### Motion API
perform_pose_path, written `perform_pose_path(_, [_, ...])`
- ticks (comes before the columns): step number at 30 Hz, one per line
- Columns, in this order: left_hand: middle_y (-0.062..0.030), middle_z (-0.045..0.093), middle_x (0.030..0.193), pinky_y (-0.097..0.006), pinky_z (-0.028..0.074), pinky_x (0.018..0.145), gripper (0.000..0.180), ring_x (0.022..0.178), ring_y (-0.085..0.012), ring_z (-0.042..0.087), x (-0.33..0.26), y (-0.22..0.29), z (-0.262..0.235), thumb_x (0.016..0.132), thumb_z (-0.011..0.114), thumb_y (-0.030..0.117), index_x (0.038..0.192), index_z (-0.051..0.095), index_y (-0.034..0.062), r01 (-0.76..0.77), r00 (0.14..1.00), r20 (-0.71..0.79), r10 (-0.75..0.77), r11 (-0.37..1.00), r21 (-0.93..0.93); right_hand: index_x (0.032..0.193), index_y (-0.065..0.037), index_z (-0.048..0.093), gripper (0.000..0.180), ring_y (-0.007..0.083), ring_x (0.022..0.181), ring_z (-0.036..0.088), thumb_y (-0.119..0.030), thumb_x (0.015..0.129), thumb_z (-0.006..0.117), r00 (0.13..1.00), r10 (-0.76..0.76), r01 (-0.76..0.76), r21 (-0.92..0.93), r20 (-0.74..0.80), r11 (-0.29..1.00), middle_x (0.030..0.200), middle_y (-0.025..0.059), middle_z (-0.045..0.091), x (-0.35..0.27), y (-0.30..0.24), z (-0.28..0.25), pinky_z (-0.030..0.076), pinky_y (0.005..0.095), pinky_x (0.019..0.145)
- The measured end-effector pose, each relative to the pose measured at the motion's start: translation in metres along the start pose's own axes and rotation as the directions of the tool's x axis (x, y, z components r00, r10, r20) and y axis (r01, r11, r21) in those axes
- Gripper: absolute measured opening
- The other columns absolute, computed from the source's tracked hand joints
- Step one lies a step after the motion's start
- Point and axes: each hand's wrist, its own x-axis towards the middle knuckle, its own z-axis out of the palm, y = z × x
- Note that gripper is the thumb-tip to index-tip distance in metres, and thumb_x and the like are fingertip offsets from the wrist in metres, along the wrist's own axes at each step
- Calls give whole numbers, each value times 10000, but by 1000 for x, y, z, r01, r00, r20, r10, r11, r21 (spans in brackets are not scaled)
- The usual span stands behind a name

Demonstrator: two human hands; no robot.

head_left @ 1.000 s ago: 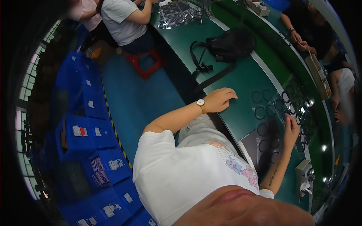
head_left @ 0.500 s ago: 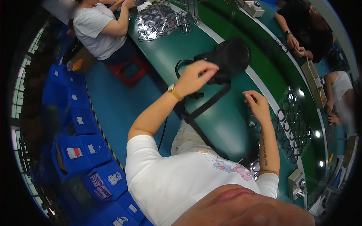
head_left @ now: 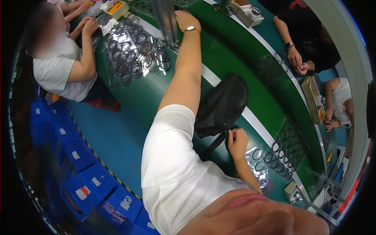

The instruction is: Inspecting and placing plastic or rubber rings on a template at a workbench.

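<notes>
My left arm is stretched far forward across the green table. My left hand [head_left: 188,21] is beside an upright metal post [head_left: 163,21], over the green belt; its fingers are foreshortened, so I cannot tell whether it grips the post. A black bag [head_left: 223,103] with a mesh-like surface lies to the right of my left forearm, across the table's pale edge strip. Its dark strap [head_left: 214,145] trails toward me. By the bag's near end is my right hand [head_left: 237,143], its fingers curled in with nothing visible between them.
Black rings on clear plastic sheets [head_left: 135,51] lie at the far left, with more rings [head_left: 270,158] at right. A green belt [head_left: 258,94] runs beyond the table. Blue bins [head_left: 80,192] line the left floor. Co-workers sit at far left and across the belt.
My left hand has moved from above the bag to far forward by the post. My right hand has come closer to the bag. The whole view has shifted.
</notes>
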Motion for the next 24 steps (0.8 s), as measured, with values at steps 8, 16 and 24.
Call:
perform_pose_path(8, [-159,458,1352,-424,243,1065,413,1285,-291,392,23,-25,9,922,366,209,1277,480,31,137,987,53,-153,965,224,719,-65,538,152,232,602,476,-84,776,678,999,24,-25,4,36,1000,646,63,472,-5,10,2,348,366,551])
perform_pose_path(16, [-20,706,867,-372,439,663,211,785,-192,680,2,3,-10,862,512,225,830,720,209,-311,950,82,300,898,313,811,-26,519,91,93,617,469,-30,901,533,924,276,-104,522,-265,847,741,35,514,73,12,-30,388,216,567])
perform_pose_path(24, [-110,683,823,-423,518,633,152,744,-278,684,-43,12,-39,855,478,141,893,600,59,-356,935,-8,356,934,-15,935,-21,617,173,56,645,494,-183,926,560,942,186,-335,748,279,573,742,2,577,234,-10,-8,391,196,587])
